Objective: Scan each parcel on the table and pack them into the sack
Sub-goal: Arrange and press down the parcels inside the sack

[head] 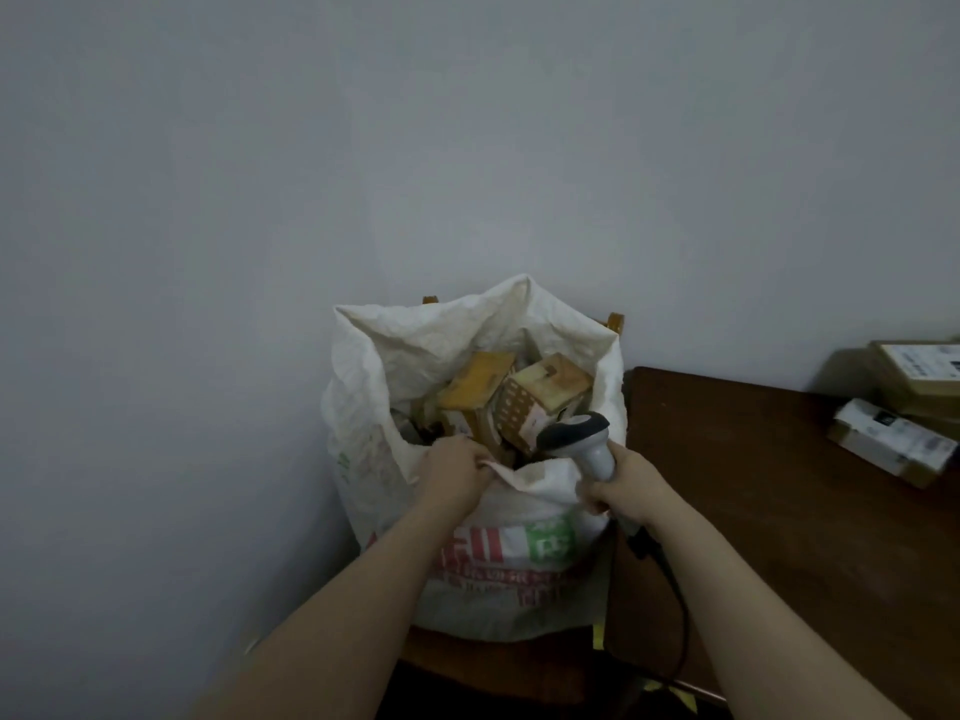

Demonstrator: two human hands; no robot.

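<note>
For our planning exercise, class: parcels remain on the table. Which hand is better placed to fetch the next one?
Probably left: the left hand grips only the sack rim, while the right hand holds the scanner.

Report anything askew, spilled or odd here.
Nothing is spilled. The brown cardboard parcels inside the white woven sack with red and green print lie tilted at mixed angles, piled near its mouth. The sack's front rim sags where the left hand grips it; the right hand holds a grey-and-white handheld scanner.
</note>
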